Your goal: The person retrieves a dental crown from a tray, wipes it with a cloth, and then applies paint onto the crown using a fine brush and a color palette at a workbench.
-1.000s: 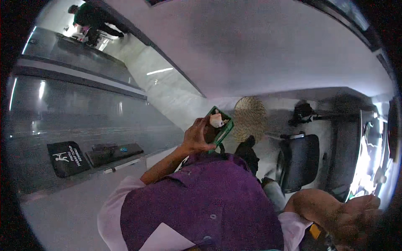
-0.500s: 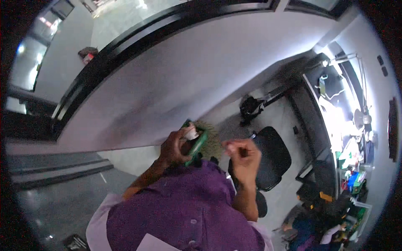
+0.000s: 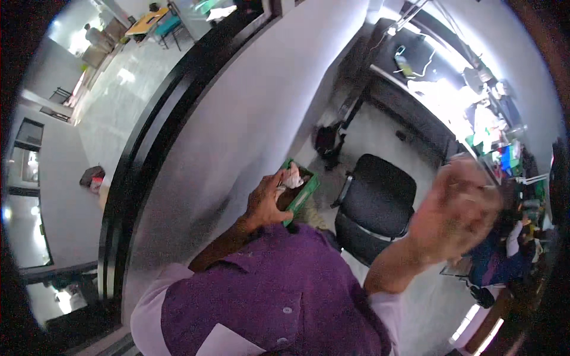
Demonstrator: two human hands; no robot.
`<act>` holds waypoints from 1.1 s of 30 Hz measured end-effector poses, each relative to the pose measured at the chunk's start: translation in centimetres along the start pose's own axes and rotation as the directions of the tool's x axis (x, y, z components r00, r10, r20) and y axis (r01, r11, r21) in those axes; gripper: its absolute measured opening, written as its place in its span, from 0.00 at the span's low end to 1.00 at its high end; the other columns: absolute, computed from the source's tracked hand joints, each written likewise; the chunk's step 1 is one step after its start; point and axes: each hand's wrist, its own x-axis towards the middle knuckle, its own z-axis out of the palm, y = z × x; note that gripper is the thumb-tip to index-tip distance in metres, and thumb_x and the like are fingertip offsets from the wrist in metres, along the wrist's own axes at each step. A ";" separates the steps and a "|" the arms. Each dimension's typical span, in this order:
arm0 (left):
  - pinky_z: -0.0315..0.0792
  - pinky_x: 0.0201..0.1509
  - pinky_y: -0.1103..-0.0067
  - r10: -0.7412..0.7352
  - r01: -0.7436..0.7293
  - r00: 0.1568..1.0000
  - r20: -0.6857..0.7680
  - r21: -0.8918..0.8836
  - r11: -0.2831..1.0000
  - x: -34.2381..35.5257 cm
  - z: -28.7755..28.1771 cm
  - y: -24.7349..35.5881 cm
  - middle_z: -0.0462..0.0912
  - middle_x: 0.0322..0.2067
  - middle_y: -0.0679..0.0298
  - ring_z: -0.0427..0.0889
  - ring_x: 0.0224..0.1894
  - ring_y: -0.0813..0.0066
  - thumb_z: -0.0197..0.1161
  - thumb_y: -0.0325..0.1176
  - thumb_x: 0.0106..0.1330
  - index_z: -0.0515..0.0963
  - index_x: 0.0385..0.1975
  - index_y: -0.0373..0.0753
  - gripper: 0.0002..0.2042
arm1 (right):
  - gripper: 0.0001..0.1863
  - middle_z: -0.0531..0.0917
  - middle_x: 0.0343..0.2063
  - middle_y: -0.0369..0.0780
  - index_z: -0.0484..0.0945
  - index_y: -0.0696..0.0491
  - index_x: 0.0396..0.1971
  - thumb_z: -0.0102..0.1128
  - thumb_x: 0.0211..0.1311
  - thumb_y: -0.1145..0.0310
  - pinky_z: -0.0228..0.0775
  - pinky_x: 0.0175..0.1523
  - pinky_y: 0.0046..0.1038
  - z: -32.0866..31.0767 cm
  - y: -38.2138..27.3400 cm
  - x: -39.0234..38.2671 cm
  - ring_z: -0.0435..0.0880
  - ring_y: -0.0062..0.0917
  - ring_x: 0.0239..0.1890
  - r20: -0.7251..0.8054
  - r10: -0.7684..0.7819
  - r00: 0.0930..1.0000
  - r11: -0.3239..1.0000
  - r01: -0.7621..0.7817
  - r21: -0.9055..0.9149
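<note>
Low in front of my purple-clad body, my left hand (image 3: pixel 265 200) grips a narrow green open box (image 3: pixel 302 191). Inside it lies a crumpled pale item (image 3: pixel 292 177), too small to name, above a dark interior. Out to the right, my right hand (image 3: pixel 456 211) is raised and smeared by motion, so its fingers and anything in them cannot be made out. It appears over the area between a black chair (image 3: pixel 374 206) and a cluttered, brightly lit desk (image 3: pixel 392 76).
A pale partition wall (image 3: pixel 219 130) with a black frame (image 3: pixel 157 115) runs along my left; beyond it are a yellow table (image 3: pixel 147 22) and people (image 3: pixel 98 38). A dark bag (image 3: pixel 328 142) sits by the wall. A co-worker (image 3: pixel 496 264) is at the far right.
I have turned rightward, bringing the desk and chair more into view. My right hand has risen from near the box out to the right. My left hand still holds the green box.
</note>
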 end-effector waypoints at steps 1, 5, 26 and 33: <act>0.74 0.67 0.54 0.050 -0.050 0.999 -0.018 0.009 0.999 0.5 0.6 -0.1 0.70 0.66 0.45 0.74 0.68 0.42 0.81 0.50 0.41 0.57 0.79 0.41 0.60 | 0.08 0.88 0.36 0.52 0.76 0.55 0.39 0.67 0.68 0.72 0.83 0.43 0.36 -0.9 0.9 -0.7 0.88 0.38 0.40 0.142 0.029 0.990 0.964 0.010 -0.266; 0.74 0.67 0.53 0.063 -0.063 0.998 0.002 0.003 0.998 0.8 3.5 0.9 0.70 0.67 0.45 0.74 0.68 0.41 0.81 0.51 0.41 0.57 0.79 0.40 0.61 | 0.10 0.89 0.40 0.51 0.77 0.57 0.37 0.72 0.69 0.71 0.81 0.47 0.30 -8.3 -0.7 -4.6 0.88 0.30 0.42 0.181 0.274 0.945 0.727 -0.080 -0.682; 0.78 0.62 0.56 0.360 -0.360 0.916 0.175 -0.033 0.932 0.9 24.6 28.2 0.76 0.59 0.44 0.80 0.59 0.40 0.82 0.49 0.39 0.62 0.75 0.42 0.57 | 0.04 0.84 0.30 0.34 0.86 0.60 0.35 0.71 0.68 0.74 0.72 0.37 0.21 -31.2 -27.1 -13.0 0.79 0.16 0.31 -0.542 0.071 0.837 0.447 -0.513 -0.733; 0.81 0.54 0.53 0.343 -0.355 0.910 0.231 0.011 0.935 2.0 32.7 36.2 0.77 0.58 0.45 0.84 0.52 0.37 0.82 0.51 0.40 0.63 0.74 0.45 0.55 | 0.05 0.84 0.29 0.38 0.85 0.61 0.37 0.67 0.69 0.75 0.74 0.36 0.24 -39.9 -35.6 -12.0 0.80 0.20 0.30 -0.535 -0.162 0.829 0.380 -0.448 -0.810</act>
